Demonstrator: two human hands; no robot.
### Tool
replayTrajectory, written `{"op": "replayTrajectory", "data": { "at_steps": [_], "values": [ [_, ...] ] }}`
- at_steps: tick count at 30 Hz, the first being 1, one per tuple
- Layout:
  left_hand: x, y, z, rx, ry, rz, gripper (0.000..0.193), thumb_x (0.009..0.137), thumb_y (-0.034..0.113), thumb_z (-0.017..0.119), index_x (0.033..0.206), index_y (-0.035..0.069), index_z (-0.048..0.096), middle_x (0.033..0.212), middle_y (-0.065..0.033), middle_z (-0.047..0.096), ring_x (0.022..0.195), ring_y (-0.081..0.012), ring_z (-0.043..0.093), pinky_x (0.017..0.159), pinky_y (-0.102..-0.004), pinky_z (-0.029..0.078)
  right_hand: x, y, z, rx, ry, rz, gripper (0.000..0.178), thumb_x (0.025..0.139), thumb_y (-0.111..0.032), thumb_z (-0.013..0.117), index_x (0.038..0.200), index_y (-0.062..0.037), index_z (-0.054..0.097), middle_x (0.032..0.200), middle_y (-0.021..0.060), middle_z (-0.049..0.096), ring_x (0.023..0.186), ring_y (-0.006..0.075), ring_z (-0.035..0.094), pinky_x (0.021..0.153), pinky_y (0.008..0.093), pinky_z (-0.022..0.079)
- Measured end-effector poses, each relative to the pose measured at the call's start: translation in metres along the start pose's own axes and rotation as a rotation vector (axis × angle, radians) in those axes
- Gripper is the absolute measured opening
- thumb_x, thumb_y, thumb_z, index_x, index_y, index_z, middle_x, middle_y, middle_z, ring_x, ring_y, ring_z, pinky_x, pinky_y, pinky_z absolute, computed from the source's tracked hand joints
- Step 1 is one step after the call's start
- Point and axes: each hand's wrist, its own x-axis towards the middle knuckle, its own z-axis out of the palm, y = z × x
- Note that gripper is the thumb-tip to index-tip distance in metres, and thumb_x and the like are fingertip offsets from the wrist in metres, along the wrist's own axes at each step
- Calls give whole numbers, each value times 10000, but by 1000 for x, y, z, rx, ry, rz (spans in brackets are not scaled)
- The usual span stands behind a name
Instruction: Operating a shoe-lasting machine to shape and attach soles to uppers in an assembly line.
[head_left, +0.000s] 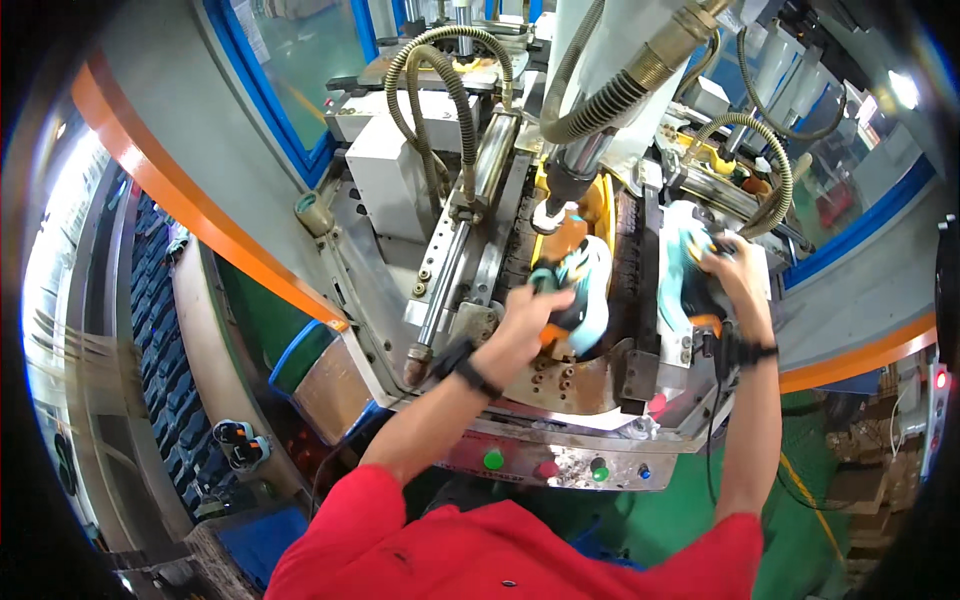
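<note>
In front of the press, my left hand (pixel 522 326) is closed on a shoe (pixel 594 300) with a pale blue and white sole and black and orange parts. This shoe tilts over the near end of a yellow-lined mold (pixel 603 205); whether it touches the mold I cannot tell. Farther right, my right hand (pixel 738 272) grips a second shoe (pixel 674 282) of the same colours, beside the mold's right-hand rail. Motion blurs both shoes somewhat. A dark press rod with a white tip (pixel 547 217) points down at the mold's far part.
A metal cylinder (pixel 447 280) and ribbed hoses (pixel 470 110) flank the mold on the left. Buttons (pixel 493 459) line the machine's front panel. An orange curved rail (pixel 200 205) crosses the left side. Beyond it, another pair of shoes (pixel 240 444) lies beside a dark conveyor (pixel 165 330).
</note>
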Motion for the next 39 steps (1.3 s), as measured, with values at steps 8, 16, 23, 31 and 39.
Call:
{"op": "replayTrajectory", "data": {
  "at_steps": [8, 16, 23, 31, 39],
  "values": [
    [-237, 41, -101, 193, 209, 95, 570, 774, 88, 752, 1278, -44, 522, 1093, -74, 624, 964, -142, 604, 886, -295, 496, 79, -56, 212, -411, -248, -53, 446, 666, -231, 760, 1020, 25, 667, 1078, 229, 683, 1044, 358, 658, 884, 409, 538],
    [-380, -8, -142, 568, 864, 462, 454, 868, 169, 602, 1275, -19, 529, 1209, -98, 561, 1069, -195, 585, 865, -344, 509, 80, -4, 264, -316, 115, -132, 516, 779, -187, 657, 1200, 35, 458, 1066, 238, 658, 922, 371, 677, 786, 469, 542],
    [-422, -87, -140, 449, 991, 439, 534, 778, -80, 664, 1295, -31, 542, 1243, -260, 538, 1075, -374, 555, 915, -411, 455, -210, -43, 221, 313, -107, -801, 75, 846, -105, 572, 847, -31, 584, 723, 161, 585, 672, 345, 606, 616, 419, 502],
    [-406, -93, -56, 680, 800, 421, 476, 836, -95, 587, 1304, -49, 513, 1178, -153, 565, 950, -204, 555, 742, -294, 462, -306, 118, 365, 2, -627, -929, 476, 872, -104, 489, 1346, -74, 452, 1184, 215, 482, 1096, 406, 509, 975, 452, 441],
    [-438, -192, -156, 265, 864, 363, 273, 883, 126, 681, 1135, 43, 616, 950, -27, 593, 750, -158, 543, 652, -292, 457, -304, 98, 359, 126, -674, -824, 175, 852, -189, 550, 991, -83, 538, 1108, 151, 505, 1070, 366, 529, 888, 490, 477]
  ]
}}
